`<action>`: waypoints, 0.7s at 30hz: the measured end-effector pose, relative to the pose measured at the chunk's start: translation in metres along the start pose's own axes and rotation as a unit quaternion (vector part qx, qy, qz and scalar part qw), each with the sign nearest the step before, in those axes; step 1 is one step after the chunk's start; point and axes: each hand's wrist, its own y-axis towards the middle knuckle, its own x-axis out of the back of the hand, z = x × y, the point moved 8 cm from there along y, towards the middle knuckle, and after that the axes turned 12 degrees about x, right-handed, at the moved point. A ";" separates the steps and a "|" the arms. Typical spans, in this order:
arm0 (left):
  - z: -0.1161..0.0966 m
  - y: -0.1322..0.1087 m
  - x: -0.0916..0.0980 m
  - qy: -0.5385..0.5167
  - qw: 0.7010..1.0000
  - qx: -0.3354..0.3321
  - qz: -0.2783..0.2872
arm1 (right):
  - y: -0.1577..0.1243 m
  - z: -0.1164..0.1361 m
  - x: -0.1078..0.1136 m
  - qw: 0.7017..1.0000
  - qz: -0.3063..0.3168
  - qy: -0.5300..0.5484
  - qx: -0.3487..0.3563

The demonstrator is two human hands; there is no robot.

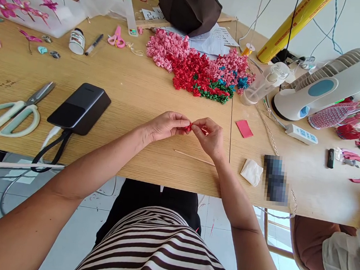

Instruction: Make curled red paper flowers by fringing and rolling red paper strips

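The pale wooden worktop (134, 84) in front of me is crowded. A heap of small pink, red, green and blue paper curls (195, 70) lies at 12 o'clock, a black power bank (80, 107) and large scissors (10, 112) at 9 o'clock, and a pink card (244, 128) at 3 o'clock. A thin wooden stick (193, 157) lies at 6 o'clock, just below my right hand (208, 137).

The red scrap (189, 128) is tiny, so a slack pinch could let it drop onto the worktop or past the near edge to the floor. Squeezing too hard could crush or tear it. A careless shift of my right hand could also knock the stick and send it rolling.

The scrap sits between my left hand (166, 126) and right hand, held up off the worktop. The fingers (183, 122) of both hands are pressed together, pinching it at the tips. They hide much of it, so I can't be sure of its exact shape.
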 end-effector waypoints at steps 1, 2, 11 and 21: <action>0.001 0.000 0.000 0.003 1.000 0.005 0.000 | 0.000 0.002 0.000 1.000 0.002 0.005 0.004; 0.001 0.000 0.001 0.007 1.000 0.008 0.000 | 0.000 0.003 0.000 1.000 0.004 0.009 0.008; 0.005 0.001 0.001 0.013 0.999 0.029 0.011 | 0.000 0.003 -0.002 1.000 0.023 -0.007 0.015; 0.001 -0.002 0.002 0.024 1.000 -0.009 -0.012 | -0.005 -0.009 -0.004 0.999 0.008 0.034 -0.040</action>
